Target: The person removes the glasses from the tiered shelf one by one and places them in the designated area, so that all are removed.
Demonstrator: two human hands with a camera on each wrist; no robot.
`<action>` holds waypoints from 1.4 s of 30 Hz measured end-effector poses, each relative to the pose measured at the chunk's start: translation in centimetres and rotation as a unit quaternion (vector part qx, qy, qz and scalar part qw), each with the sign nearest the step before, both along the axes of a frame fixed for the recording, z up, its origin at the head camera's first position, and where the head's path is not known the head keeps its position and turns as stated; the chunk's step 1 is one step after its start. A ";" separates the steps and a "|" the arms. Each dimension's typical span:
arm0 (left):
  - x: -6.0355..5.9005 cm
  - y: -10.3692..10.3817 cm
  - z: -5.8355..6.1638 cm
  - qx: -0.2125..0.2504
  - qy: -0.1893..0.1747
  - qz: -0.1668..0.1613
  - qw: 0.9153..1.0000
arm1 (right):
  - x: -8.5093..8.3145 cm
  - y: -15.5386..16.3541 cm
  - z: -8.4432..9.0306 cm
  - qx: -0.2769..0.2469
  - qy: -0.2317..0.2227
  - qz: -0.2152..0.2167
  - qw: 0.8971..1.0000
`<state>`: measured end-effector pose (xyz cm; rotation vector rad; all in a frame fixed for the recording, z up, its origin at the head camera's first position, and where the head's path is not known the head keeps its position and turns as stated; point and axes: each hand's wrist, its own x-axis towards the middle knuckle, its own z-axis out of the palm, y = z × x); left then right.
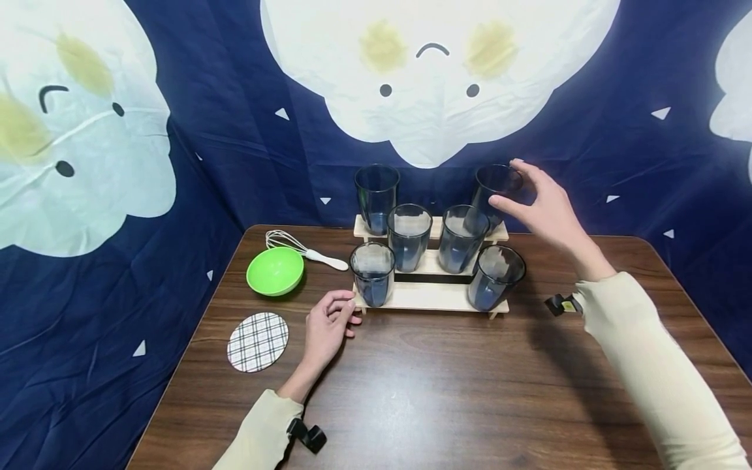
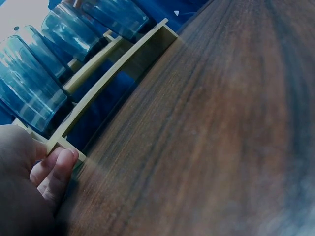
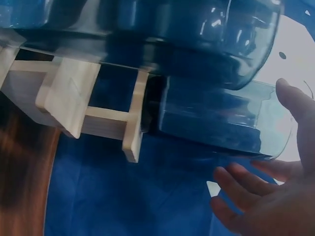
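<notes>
Tumblers, six of them in smoky blue, are standing on one stepped wooden rack (image 1: 431,297) at the far middle of the table (image 1: 470,391): two on the near step, two on the middle step and two on the far top step. One green bowl (image 1: 275,270), one whisk (image 1: 305,250) and one checked round coaster (image 1: 258,341) are lying to the left of the rack.

The right hand (image 1: 543,205) is reaching over the rack's far right corner with its fingers spread and relaxed, grasping nothing; its fingertips are hovering around the rim of the far right tumbler (image 1: 492,189), and the right wrist view is showing a narrow gap between the fingers (image 3: 246,184) and the glass (image 3: 221,115).

The left hand (image 1: 329,326) is resting on the table at the rack's near left corner, loosely curled and holding nothing, its fingertips (image 2: 61,164) touching the rack's end post just below the near left tumbler (image 1: 373,273).
</notes>
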<state>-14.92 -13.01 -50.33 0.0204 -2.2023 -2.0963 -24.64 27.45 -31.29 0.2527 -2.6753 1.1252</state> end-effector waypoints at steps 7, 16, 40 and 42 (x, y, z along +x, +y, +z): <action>0.0 0.0 -0.2 0.002 0.005 -0.003 1.000 | -0.1 0.1 -0.7 -0.026 -0.012 0.002 1.000; 0.0 0.1 -0.3 -0.005 0.012 -0.004 1.000 | -0.4 -0.2 -1.6 -0.130 0.010 0.047 0.990; 0.1 0.1 -0.2 -0.017 0.016 0.005 1.000 | -1.0 -0.7 -2.0 -0.234 0.029 0.060 0.970; 0.1 0.1 -0.2 -0.018 0.016 0.005 1.000 | -1.0 -0.9 -2.0 -0.242 0.034 0.054 0.968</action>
